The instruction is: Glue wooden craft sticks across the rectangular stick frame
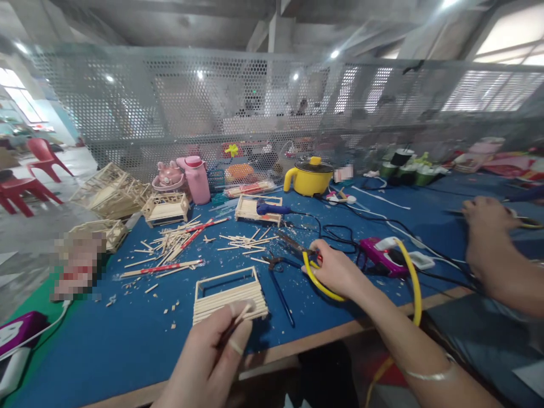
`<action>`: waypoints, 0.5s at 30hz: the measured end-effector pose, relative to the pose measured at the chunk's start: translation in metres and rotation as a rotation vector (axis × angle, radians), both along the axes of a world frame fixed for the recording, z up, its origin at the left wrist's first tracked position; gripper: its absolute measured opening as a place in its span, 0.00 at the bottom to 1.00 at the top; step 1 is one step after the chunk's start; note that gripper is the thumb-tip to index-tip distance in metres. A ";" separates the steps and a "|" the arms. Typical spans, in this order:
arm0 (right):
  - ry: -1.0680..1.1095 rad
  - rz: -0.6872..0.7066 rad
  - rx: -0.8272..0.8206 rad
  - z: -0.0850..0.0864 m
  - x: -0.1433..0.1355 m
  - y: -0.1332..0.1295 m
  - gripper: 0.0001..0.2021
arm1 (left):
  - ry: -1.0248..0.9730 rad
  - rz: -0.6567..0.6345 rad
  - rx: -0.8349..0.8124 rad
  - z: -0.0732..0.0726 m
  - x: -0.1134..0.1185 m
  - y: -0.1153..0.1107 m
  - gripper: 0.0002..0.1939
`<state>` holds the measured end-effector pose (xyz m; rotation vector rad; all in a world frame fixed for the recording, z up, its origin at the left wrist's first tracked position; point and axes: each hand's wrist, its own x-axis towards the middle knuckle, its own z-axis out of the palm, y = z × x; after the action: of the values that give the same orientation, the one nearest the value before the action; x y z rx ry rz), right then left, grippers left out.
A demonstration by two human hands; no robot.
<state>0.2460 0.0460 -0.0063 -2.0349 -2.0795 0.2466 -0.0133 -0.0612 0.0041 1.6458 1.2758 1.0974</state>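
My left hand [215, 345] is pinched on a small wooden stick [243, 313] at the front edge of a little stick-built bench [229, 294] on the blue table. Finger covers wrap its thumb and index finger. To the right, my right hand [334, 266] is closed round the handles of yellow-handled scissors [309, 271], whose blades point up and left. Blue-handled pliers [281, 292] lie between the two hands. Behind the bench, loose sticks [244, 242] are scattered.
A blue glue gun [272, 209] rests on another stick frame [246, 208]. Behind are a yellow pot [312, 178] and pink flask [198, 180]. A purple power strip [380, 258] with cables sits right. Another person's hand [488, 218] is at the far right.
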 end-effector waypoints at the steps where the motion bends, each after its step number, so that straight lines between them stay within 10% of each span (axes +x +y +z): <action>1: -0.030 0.006 -0.011 0.000 0.007 0.014 0.16 | 0.007 0.091 0.010 -0.001 -0.004 -0.003 0.17; 6: -0.130 0.110 -0.047 0.018 0.017 0.044 0.16 | 0.240 0.307 0.142 -0.014 -0.038 -0.007 0.21; 15: -0.032 0.349 -0.125 0.003 -0.050 -0.048 0.06 | 0.501 -0.088 0.162 0.001 -0.052 0.068 0.14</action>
<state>0.1958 -0.0022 -0.0030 -1.7348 -2.4890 0.4126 -0.0653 0.0065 0.0047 2.1702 1.4297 0.7745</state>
